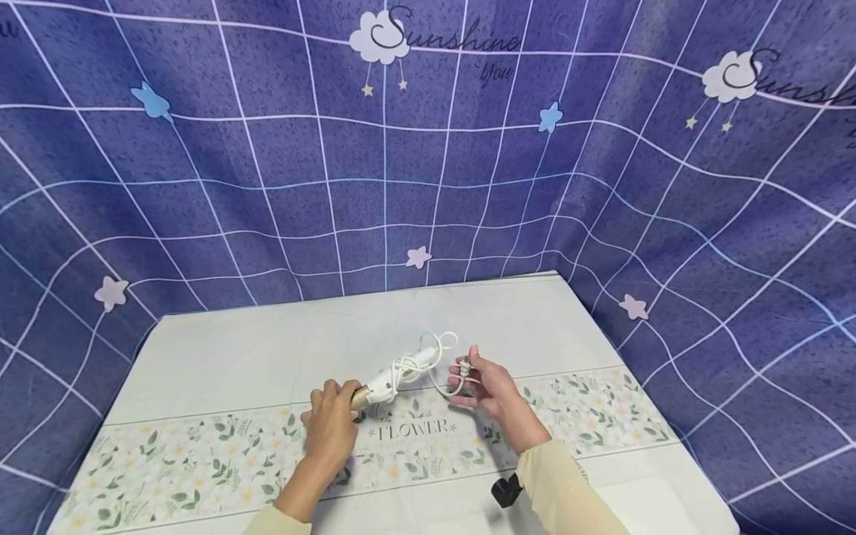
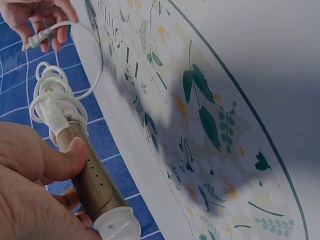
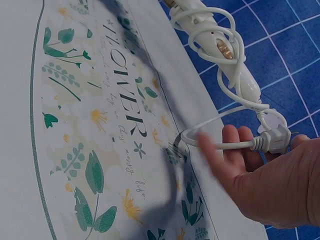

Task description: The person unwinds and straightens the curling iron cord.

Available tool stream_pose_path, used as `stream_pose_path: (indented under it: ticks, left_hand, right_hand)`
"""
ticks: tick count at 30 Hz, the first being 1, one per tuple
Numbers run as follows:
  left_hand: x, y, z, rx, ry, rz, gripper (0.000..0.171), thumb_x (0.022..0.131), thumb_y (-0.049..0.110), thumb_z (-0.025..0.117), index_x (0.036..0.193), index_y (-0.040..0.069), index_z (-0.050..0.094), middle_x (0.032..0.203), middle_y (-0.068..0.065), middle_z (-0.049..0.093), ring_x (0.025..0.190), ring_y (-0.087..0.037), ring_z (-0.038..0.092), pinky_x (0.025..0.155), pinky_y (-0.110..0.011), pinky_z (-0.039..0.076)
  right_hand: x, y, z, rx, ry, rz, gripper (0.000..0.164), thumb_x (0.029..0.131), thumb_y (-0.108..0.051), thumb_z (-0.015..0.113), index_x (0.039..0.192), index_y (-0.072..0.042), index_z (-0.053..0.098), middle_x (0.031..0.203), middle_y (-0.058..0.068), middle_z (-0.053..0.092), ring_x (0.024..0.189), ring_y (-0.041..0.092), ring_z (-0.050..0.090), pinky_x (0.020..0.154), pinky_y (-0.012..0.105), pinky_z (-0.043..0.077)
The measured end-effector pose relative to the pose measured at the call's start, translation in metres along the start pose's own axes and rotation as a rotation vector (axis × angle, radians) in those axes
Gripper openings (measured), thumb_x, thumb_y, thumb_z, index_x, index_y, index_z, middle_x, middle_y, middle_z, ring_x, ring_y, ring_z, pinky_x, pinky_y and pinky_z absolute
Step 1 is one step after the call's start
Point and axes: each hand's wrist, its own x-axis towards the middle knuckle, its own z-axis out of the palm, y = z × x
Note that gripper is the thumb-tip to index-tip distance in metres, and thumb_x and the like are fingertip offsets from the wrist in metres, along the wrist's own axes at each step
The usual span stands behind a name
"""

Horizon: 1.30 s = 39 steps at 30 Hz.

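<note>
A hair curling iron with a gold barrel and white handle is held tilted above the table, its white cord looped round the handle. My left hand grips the gold barrel near its white tip, the thumb lying along it. To the right, my right hand holds the cord's white plug at the fingers, palm turned up. A loose length of cord runs from the plug back to the handle. The thumb's contact with the plug is partly hidden in the right wrist view.
A white table cover with a floral band lies under both hands. Behind and at the right hangs a blue gridded curtain with stars and clouds. Something black is at the right wrist.
</note>
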Motion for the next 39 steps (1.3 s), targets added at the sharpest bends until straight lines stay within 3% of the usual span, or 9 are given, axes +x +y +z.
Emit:
stream_pose_path:
  ticks: [11,24,29,39]
  left_hand:
    - [0.001,-0.001,0.001,-0.01,-0.007,-0.012,0.046,0.076,-0.005,0.071,0.119,0.011,0.064,0.096,-0.009,0.054,0.088,-0.026,0.044,0.068,-0.041,0.033]
    - [0.003,-0.001,-0.003,-0.015,0.001,-0.007,0.045,0.075,-0.006,0.072,0.117,0.011,0.065,0.096,-0.01,0.054,0.089,-0.029,0.045,0.068,-0.043,0.034]
    - [0.004,-0.001,-0.003,-0.015,0.005,-0.006,0.045,0.075,-0.005,0.072,0.117,0.011,0.065,0.096,-0.01,0.054,0.089,-0.028,0.045,0.067,-0.042,0.033]
    - [0.004,-0.004,-0.005,-0.027,0.013,-0.008,0.046,0.076,-0.005,0.072,0.118,0.013,0.065,0.098,-0.009,0.055,0.089,-0.027,0.045,0.068,-0.041,0.033]
  right_hand:
    - [0.003,0.0,-0.004,0.133,-0.049,0.023,0.057,0.1,-0.041,0.046,0.128,0.008,0.048,0.099,0.015,0.065,0.094,0.027,0.067,0.093,0.052,0.047]
    - [0.004,0.003,-0.004,0.261,-0.066,-0.057,0.041,0.097,-0.031,0.052,0.116,0.005,0.057,0.109,0.02,0.064,0.113,0.033,0.06,0.1,0.046,0.043]
    - [0.005,0.002,-0.005,0.293,-0.093,-0.067,0.04,0.098,-0.029,0.052,0.117,0.006,0.056,0.113,0.022,0.063,0.116,0.035,0.057,0.101,0.048,0.041]
    - [0.01,-0.003,-0.011,0.363,-0.029,-0.061,0.04,0.099,-0.03,0.051,0.117,0.005,0.053,0.104,0.02,0.065,0.115,0.037,0.058,0.099,0.05,0.043]
